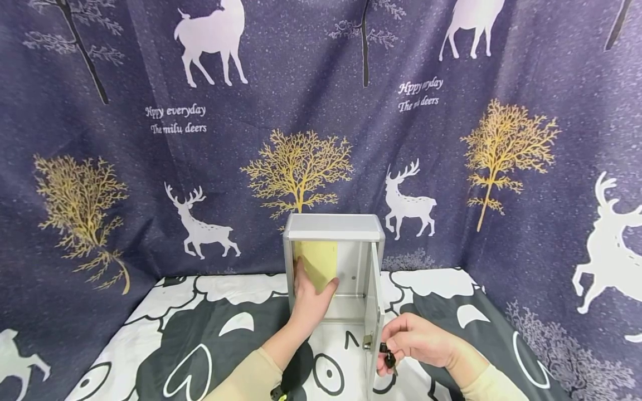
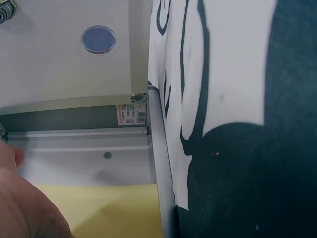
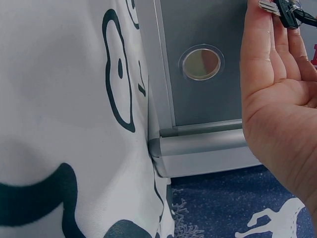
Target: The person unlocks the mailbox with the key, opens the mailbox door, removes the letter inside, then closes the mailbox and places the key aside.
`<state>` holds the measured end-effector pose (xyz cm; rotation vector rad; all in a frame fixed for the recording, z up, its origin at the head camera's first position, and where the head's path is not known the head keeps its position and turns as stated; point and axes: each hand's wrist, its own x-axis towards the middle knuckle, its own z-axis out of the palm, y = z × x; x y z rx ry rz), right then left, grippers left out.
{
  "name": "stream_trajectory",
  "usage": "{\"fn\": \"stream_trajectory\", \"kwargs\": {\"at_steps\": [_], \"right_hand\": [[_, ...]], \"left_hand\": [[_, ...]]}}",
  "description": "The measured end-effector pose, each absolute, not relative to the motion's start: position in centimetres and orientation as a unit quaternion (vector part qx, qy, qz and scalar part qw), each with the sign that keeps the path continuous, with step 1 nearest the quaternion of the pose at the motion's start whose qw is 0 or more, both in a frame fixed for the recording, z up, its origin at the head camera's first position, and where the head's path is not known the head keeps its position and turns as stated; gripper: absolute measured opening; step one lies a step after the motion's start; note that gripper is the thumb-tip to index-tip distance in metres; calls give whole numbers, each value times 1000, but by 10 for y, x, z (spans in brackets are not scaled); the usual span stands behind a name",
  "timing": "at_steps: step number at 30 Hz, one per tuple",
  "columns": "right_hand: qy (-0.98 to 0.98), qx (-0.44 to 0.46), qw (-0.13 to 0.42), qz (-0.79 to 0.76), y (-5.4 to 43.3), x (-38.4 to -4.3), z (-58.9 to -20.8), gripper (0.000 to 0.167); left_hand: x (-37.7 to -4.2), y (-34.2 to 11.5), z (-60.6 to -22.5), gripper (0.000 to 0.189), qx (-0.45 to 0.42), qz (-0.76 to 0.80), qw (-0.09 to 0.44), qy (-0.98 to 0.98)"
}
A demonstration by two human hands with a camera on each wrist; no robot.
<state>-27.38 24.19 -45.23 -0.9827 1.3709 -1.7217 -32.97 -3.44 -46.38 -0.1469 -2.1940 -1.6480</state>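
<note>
A grey metal box (image 1: 333, 224) stands with its hinged door (image 1: 375, 289) swung open toward me. Inside, a yellow paper sheet or folder (image 1: 321, 259) leans upright on the left. My left hand (image 1: 312, 298) reaches into the box, its spread fingers and thumb over the front of the yellow piece; some fingertips are hidden. In the left wrist view, the thumb shows past the yellow edge. My right hand (image 1: 416, 340) is at the door's outer face, pinching black-headed keys (image 3: 287, 14) beside the lock (image 1: 368, 341). One key hangs down by the fingers.
The box stands on a black-and-white patterned cloth (image 1: 241, 312). Behind and to both sides hangs a dark blue curtain (image 1: 321, 111) with deer and trees. A round window (image 3: 201, 63) is set in the door. A small printed label (image 2: 132, 114) is inside the box.
</note>
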Motion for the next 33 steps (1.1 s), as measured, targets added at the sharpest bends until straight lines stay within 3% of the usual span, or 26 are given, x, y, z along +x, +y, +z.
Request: {"fn": "stream_trajectory", "kwargs": {"at_steps": [33], "right_hand": [[523,-388,358,-670,242,-273,-452,38]], "left_hand": [[-339,-33,-469,117,-45,-575,203,-791]]}}
